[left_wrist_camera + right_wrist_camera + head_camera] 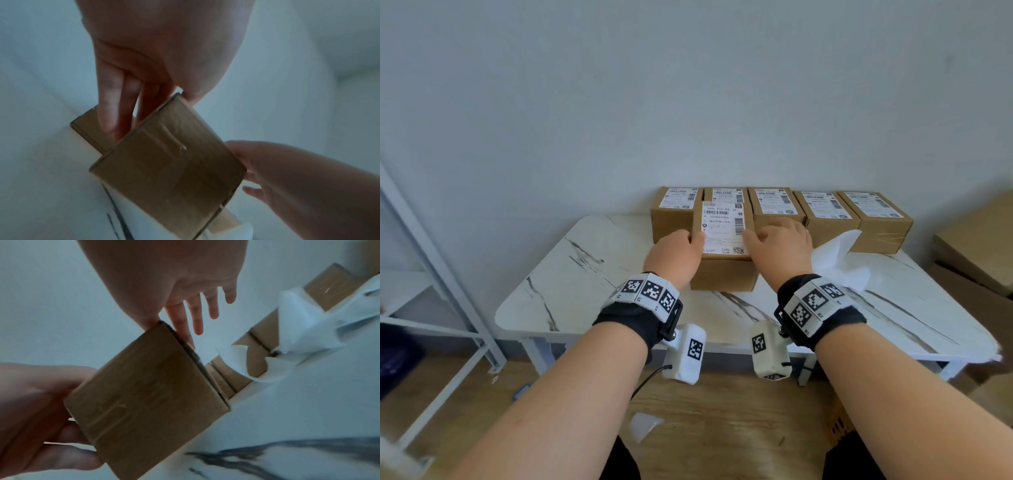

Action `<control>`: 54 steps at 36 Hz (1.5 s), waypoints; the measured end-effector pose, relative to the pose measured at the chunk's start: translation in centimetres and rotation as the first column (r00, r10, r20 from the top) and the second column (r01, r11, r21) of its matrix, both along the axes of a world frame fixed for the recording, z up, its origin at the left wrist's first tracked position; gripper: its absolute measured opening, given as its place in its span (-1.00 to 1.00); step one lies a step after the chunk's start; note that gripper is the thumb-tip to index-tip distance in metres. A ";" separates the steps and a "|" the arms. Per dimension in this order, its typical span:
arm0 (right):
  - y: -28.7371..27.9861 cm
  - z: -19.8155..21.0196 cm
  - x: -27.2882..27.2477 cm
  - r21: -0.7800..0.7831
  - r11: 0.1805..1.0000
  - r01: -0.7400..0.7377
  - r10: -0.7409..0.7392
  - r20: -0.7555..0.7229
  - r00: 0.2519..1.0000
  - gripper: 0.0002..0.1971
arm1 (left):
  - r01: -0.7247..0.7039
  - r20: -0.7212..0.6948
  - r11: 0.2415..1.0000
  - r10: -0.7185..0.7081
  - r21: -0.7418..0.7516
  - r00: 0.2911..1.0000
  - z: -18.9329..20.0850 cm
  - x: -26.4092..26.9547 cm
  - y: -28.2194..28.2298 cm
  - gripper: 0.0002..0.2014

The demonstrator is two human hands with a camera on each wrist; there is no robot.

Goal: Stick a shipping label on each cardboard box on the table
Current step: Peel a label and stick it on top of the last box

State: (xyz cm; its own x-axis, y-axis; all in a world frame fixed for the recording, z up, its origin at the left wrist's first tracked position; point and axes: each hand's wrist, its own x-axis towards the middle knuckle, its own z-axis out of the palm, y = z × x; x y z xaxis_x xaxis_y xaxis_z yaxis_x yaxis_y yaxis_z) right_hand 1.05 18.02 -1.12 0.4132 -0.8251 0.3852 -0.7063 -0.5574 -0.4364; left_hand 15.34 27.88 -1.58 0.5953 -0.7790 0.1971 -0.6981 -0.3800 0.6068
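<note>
Front cardboard box [724, 274] sits on the marble table [571, 274], shipping label [723, 228] on top. Left hand [674, 255] clasps its left side, fingers straight. Right hand [779, 245] rests on the right edge, fingers spread. Five labelled boxes [822, 219] stand behind.

A plain pale grey-white wall [688, 85] fills the upper half of the head view, evenly lit, with no window in sight. Against it stands a white marble-patterned table [571, 274] with dark veins and rounded corners, on white legs. The floor [722, 428] is light wood-grain planking. At the left edge a white metal shelving frame [431, 260] slants upward — its lower shelf in shadow
</note>
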 end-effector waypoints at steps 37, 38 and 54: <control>1.6 -0.6 21.4 0.124 0.931 -0.343 0.345 0.000 0.938 -0.80 | -0.324 -0.381 0.937 0.254 -0.131 0.889 0.2 19.7 2.6 -0.82; 1.3 -0.7 21.7 0.079 0.940 -0.330 0.334 -0.041 0.942 -0.80 | -0.307 -0.384 0.944 0.241 -0.119 0.891 0.1 19.9 2.1 -0.80; -3.1 -2.0 22.0 -0.147 0.981 -0.125 0.137 0.080 0.987 -0.77 | -0.235 -0.313 0.971 0.206 -0.055 0.927 -0.4 21.4 -3.2 -0.64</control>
State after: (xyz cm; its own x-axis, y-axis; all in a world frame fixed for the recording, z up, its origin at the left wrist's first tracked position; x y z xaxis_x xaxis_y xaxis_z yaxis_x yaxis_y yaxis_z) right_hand 23.05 14.91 -3.15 0.4725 -0.7006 0.5347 -0.5846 -0.7031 -0.4047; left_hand 36.72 24.72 -2.01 0.7923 -0.6086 0.0434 -0.3804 -0.4370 0.8151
